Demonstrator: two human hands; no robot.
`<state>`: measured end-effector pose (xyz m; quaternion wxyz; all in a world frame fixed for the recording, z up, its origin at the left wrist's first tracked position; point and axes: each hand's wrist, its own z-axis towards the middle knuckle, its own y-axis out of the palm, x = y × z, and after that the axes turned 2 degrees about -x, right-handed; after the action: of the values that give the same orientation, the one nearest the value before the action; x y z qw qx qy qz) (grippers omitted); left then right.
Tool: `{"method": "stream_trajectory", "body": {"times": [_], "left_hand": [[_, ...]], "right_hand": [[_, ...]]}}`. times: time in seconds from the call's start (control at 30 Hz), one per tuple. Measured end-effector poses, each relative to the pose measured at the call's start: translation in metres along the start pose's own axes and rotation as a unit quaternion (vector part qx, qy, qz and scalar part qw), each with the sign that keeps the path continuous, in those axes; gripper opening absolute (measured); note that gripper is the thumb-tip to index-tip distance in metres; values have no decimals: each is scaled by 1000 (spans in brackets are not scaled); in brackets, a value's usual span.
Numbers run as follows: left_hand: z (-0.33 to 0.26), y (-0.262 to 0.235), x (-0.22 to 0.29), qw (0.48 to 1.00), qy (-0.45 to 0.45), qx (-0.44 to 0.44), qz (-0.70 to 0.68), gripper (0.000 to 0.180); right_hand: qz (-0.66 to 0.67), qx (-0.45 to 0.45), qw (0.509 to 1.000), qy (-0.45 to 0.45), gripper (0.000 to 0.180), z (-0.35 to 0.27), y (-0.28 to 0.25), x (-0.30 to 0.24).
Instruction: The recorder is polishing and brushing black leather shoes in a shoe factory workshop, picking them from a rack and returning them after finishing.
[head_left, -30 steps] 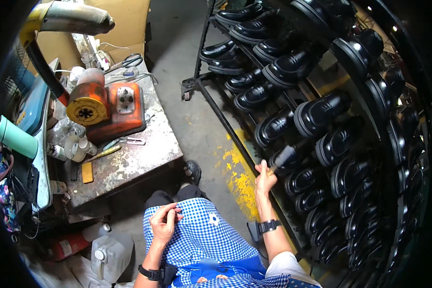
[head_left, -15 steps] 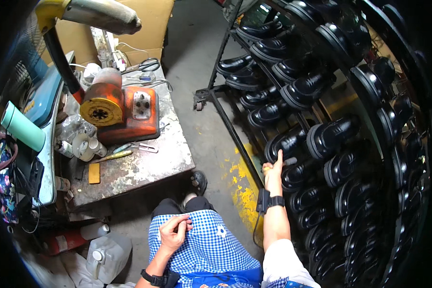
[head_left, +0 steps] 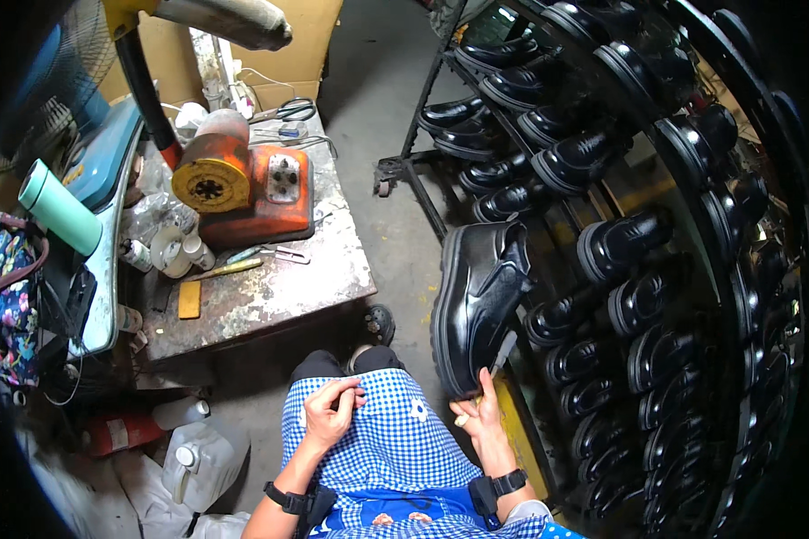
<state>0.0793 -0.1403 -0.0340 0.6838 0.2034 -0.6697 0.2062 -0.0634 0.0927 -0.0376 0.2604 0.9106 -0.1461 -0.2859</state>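
Noting a slip risk first: the shoe (head_left: 476, 314) stands near-vertical in the gap between desk (head_left: 324, 292) and rack (head_left: 425, 200), held by its lower end alone. The long upper part has no second support, so a loose wrist could let it tip and drop to the floor (head_left: 364, 81).

Second risk: a brush (head_left: 505, 349), pale bristles just beside the shoe, seems to share the right grip (head_left: 482, 419). Two items in one grip probably weaken the hold on each; the bristle end could also rub the upper.

Third: swinging the shoe rightward could knock the racked shoes (head_left: 571, 166) and scuff a glossy surface. Depth is hard to judge, so clearance is uncertain.

Pose: right forearm (head_left: 494, 449) reaches up from the lower edge, thumb (head_left: 486, 386) extended along the shoe's lower end, fingers bent under it; grasping the shoe. Sole faces left, upper faces right. Exact finger contact is partly hidden.

Left grip (head_left: 331, 415) lies over the apron (head_left: 377, 449), loosely bent, nothing seen in it; whether fingertips meet thumb, cannot tell.
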Motion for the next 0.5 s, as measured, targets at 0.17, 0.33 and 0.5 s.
{"method": "stream_trajectory", "body": {"times": [0.17, 0.33, 0.5], "left_hand": [[-2, -3, 2, 996, -50, -2, -77, 18], [4, -9, 19, 980, -107, 1, -166, 23], [19, 0, 43, 977, -61, -55, -198, 57]], "right_hand": [[-57, -88, 994, -18, 34, -24, 0, 3], [-180, -90, 975, -89, 27, -45, 17, 3], [-416, -48, 846, -330, 46, -57, 40, 5]]}}
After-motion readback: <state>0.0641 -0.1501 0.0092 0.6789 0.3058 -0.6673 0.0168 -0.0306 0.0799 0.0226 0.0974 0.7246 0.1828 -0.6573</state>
